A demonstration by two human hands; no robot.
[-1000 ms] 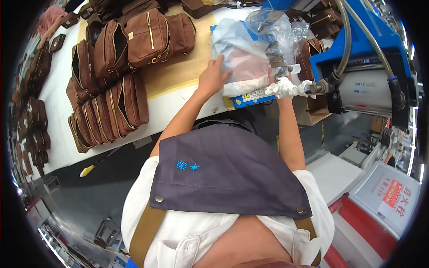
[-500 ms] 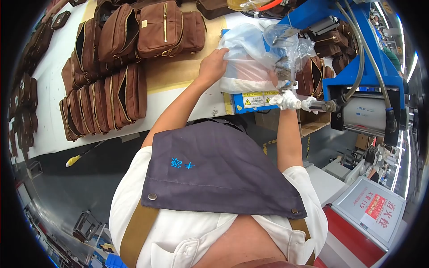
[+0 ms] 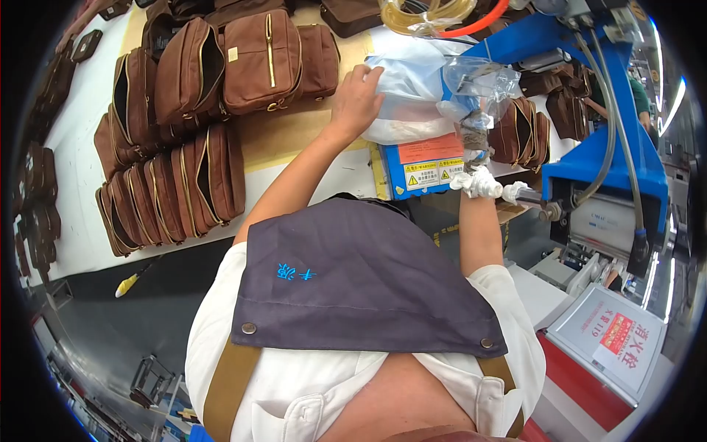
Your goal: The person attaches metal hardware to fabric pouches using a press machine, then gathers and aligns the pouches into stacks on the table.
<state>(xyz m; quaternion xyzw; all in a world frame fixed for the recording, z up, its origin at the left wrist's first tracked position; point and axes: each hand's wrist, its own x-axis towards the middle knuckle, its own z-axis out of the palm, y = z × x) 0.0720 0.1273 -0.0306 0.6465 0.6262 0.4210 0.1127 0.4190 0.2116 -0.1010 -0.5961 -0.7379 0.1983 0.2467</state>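
Observation:
My left hand (image 3: 359,99) is closed at the left edge of a translucent white plastic bag (image 3: 409,81), its fingers bent over the film. The bag lies crumpled on the blue base (image 3: 398,184) of a machine, its near edge bunched up. My right forearm (image 3: 482,228) reaches under the machine's rod, whose joint is wrapped in white material (image 3: 479,182). Behind this joint and the clear plastic guard (image 3: 479,81), my right hand is hidden. An orange-red label (image 3: 427,149) and yellow warning stickers (image 3: 431,174) show on the base near the bag.
Brown zippered bags (image 3: 261,62) stand in rows on the table's left side, with more brown bags (image 3: 521,132) right of the machine. The blue machine arm (image 3: 618,140) and its cylinder (image 3: 600,221) rise at right. A fire-hydrant cabinet (image 3: 604,342) stands at lower right.
The plastic bag's near edge has drawn back and bunched up, uncovering the orange-red label. My left hand stays on its left edge. My right fingers, partly visible earlier, are now hidden. The view has shifted slightly.

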